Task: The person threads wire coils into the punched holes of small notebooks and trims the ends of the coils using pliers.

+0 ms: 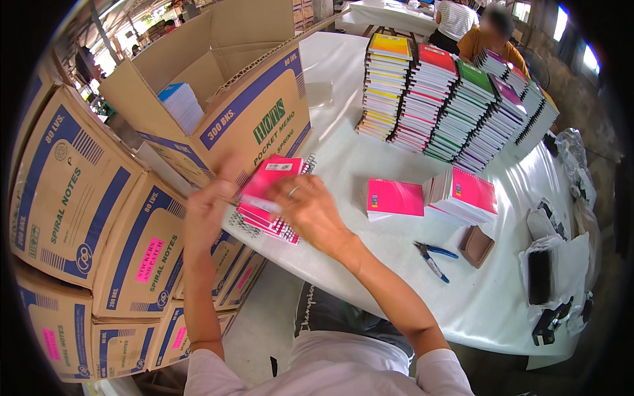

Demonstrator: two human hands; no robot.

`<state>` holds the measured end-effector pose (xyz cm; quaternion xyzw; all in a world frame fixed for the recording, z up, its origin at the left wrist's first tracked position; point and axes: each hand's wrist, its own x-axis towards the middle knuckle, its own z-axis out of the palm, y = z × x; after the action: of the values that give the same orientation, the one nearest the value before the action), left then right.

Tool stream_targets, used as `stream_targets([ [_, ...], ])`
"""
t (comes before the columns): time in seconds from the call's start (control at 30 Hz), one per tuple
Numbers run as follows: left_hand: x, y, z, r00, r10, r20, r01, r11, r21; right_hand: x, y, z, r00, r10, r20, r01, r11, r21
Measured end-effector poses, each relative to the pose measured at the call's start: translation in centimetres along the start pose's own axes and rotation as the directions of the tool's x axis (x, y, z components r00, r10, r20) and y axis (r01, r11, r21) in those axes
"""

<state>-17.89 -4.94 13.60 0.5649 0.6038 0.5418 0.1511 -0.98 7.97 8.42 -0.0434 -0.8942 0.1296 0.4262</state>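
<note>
While the white surface (343, 165) carries everything, the open cardboard box (224, 86) stands at its far left edge, with tall piles of spiral notebooks (456, 105) well to the right of that box. Just in front of the box lies a small stack of pink notebooks (271, 198). The right hand (310, 211) rests on this stack, fingers together on the covers. The left hand (208, 204), blurred, seems to have its fingers apart beside the stack. Blue-handled pliers (432, 257) lie further right.
</note>
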Motion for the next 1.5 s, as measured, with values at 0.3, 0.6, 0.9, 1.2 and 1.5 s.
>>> stream_targets([
  [0.3,-1.6,-1.8,2.6,0.956,-0.044,0.291,-0.155,0.765,0.625,-10.0,7.6,-7.1,0.937,0.335,0.104,-0.295,0.913,-0.28],
  [0.6,-2.3,0.4,5.8,0.946,0.293,0.141,-0.315,0.716,0.623,-16.3,9.8,-8.4,0.939,0.33,0.099,-0.246,0.843,-0.478],
  [0.9,-5.4,-1.8,14.0,0.923,0.36,0.137,-0.383,0.894,0.234,-16.4,9.5,-8.6,0.974,0.221,0.049,-0.17,0.859,-0.483],
  [1.2,-5.7,-3.2,16.9,0.988,0.05,0.146,-0.037,0.995,-0.092,-13.1,9.4,-11.2,0.816,0.553,0.171,-0.489,0.817,-0.306],
  [1.5,-6.5,-5.1,17.5,0.98,-0.034,0.197,0.065,0.986,-0.155,-13.3,10.1,-11.2,0.855,0.487,0.18,-0.422,0.854,-0.305],
])
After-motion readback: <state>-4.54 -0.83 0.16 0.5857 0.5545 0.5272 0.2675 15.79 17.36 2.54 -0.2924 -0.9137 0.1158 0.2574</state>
